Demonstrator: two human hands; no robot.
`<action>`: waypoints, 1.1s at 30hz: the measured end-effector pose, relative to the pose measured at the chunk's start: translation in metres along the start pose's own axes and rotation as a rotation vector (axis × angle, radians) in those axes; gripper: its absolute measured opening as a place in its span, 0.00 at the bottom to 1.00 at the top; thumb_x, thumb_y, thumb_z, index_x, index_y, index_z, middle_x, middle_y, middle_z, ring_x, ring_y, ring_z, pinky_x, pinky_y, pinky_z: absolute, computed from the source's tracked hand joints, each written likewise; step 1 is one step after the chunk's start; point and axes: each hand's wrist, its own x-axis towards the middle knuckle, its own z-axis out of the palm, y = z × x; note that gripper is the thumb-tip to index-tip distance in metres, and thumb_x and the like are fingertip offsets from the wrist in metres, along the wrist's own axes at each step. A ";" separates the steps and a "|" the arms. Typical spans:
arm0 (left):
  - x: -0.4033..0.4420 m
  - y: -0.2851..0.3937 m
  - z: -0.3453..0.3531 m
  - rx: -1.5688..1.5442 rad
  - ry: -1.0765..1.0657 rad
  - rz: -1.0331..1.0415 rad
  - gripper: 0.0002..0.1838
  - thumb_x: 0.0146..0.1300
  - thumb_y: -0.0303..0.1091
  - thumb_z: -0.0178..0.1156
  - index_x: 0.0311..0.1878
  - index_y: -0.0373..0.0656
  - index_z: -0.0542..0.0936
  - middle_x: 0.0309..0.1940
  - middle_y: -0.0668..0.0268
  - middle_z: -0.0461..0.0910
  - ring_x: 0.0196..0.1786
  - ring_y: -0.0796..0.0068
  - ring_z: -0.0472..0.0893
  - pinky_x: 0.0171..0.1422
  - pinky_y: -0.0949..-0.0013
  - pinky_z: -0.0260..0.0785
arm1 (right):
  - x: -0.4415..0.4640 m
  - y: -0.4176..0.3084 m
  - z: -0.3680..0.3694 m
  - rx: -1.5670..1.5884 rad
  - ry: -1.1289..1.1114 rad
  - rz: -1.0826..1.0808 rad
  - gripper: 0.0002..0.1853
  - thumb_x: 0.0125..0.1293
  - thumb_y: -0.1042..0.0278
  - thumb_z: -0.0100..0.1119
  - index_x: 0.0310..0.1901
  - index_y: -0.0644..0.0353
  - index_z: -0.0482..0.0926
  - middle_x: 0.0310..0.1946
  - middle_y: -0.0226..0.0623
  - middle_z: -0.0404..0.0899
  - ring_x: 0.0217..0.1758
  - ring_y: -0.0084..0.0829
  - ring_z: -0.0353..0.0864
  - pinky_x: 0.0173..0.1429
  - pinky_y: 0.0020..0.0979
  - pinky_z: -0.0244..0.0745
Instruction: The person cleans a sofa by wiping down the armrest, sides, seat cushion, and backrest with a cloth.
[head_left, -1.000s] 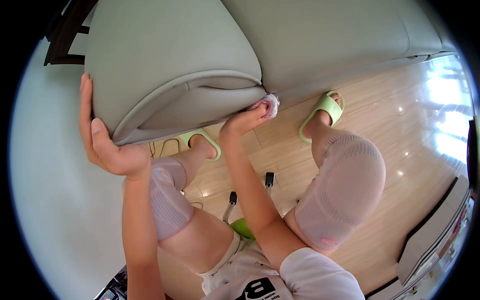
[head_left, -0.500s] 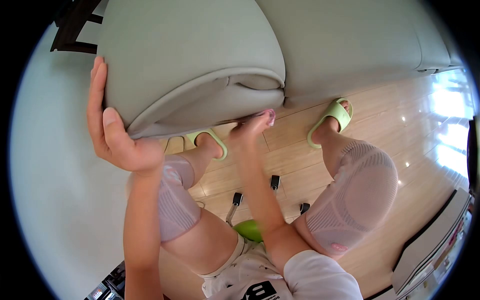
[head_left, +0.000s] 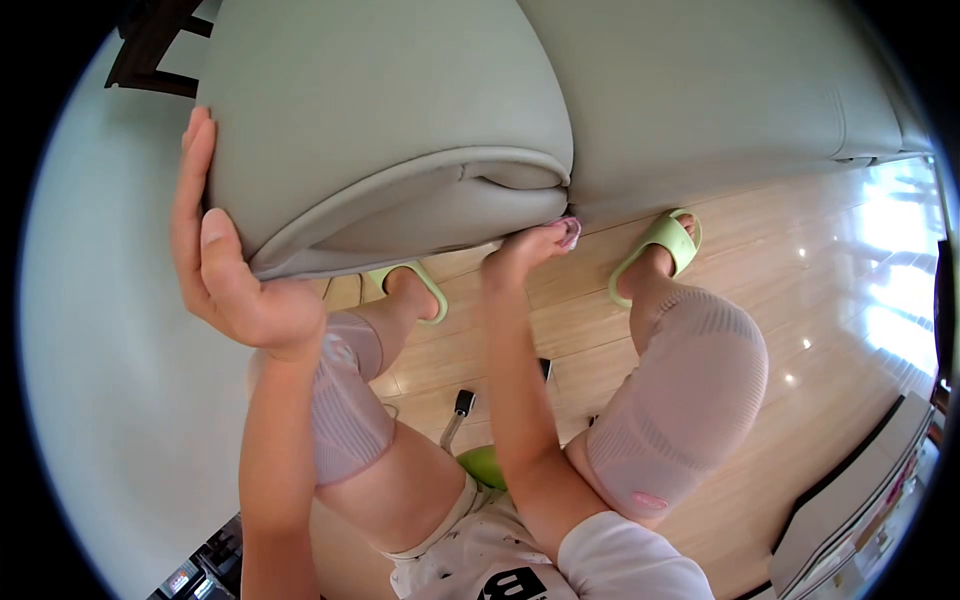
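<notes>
This looked like a home, most likely a living room. A long, padded grey-green sofa with piped seams stood over a glossy, light wood-look floor, and bright patches resembling window light shone near the floor's far right edge. The person wore house slippers and shorts. Dark wooden furniture stood beyond the sofa's left edge; what it was could not be told.

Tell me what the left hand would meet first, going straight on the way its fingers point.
Probably the dark wooden frame, which appears just beyond the left hand beside the sofa; depth is unclear, so it might miss.
</notes>
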 end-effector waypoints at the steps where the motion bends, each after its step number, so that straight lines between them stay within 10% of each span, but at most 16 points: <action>1: 0.000 -0.001 0.000 -0.014 0.006 -0.002 0.32 0.72 0.38 0.34 0.68 0.23 0.73 0.70 0.44 0.73 0.71 0.50 0.74 0.76 0.55 0.68 | 0.036 0.019 -0.008 0.030 -0.004 0.089 0.22 0.78 0.50 0.41 0.63 0.57 0.63 0.54 0.40 0.72 0.50 0.37 0.72 0.55 0.39 0.73; 4: 0.000 -0.002 -0.003 0.023 -0.008 0.045 0.32 0.73 0.39 0.34 0.68 0.23 0.72 0.71 0.44 0.73 0.70 0.50 0.75 0.74 0.55 0.70 | 0.115 0.078 -0.040 -0.056 -0.138 0.427 0.19 0.73 0.46 0.40 0.55 0.47 0.70 0.42 0.31 0.78 0.33 0.33 0.75 0.32 0.37 0.72; 10: 0.001 -0.008 -0.012 0.081 -0.033 0.143 0.32 0.72 0.37 0.34 0.66 0.22 0.74 0.69 0.44 0.74 0.71 0.50 0.74 0.75 0.55 0.68 | 0.082 0.083 -0.043 0.084 -0.390 0.534 0.16 0.67 0.50 0.37 0.39 0.45 0.76 0.27 0.30 0.80 0.18 0.34 0.71 0.21 0.33 0.64; 18: -0.002 -0.003 -0.017 0.087 -0.023 0.206 0.26 0.68 0.29 0.42 0.62 0.27 0.79 0.67 0.47 0.78 0.74 0.53 0.72 0.80 0.56 0.60 | -0.116 -0.038 -0.014 0.069 -0.362 0.509 0.12 0.72 0.54 0.40 0.40 0.50 0.70 0.33 0.31 0.73 0.31 0.28 0.72 0.32 0.34 0.70; 23: -0.005 -0.006 -0.014 -0.018 0.010 0.150 0.23 0.65 0.29 0.50 0.59 0.34 0.83 0.64 0.52 0.80 0.72 0.53 0.73 0.79 0.55 0.60 | -0.223 -0.149 -0.014 0.266 -0.564 0.564 0.10 0.81 0.62 0.47 0.52 0.58 0.75 0.50 0.34 0.76 0.53 0.30 0.74 0.62 0.39 0.74; 27: -0.004 0.000 -0.014 -0.087 0.019 0.089 0.23 0.62 0.29 0.53 0.58 0.37 0.84 0.64 0.55 0.81 0.73 0.52 0.72 0.79 0.54 0.59 | -0.255 -0.187 -0.021 -0.114 -0.888 0.070 0.09 0.81 0.63 0.49 0.53 0.57 0.74 0.51 0.32 0.76 0.54 0.29 0.74 0.65 0.38 0.71; 33: -0.005 0.002 -0.019 -0.001 -0.030 0.116 0.23 0.65 0.26 0.48 0.61 0.32 0.81 0.67 0.52 0.78 0.75 0.56 0.71 0.82 0.57 0.56 | -0.203 -0.166 -0.025 0.053 -0.657 0.354 0.09 0.80 0.59 0.50 0.54 0.52 0.73 0.48 0.30 0.77 0.51 0.28 0.76 0.48 0.40 0.78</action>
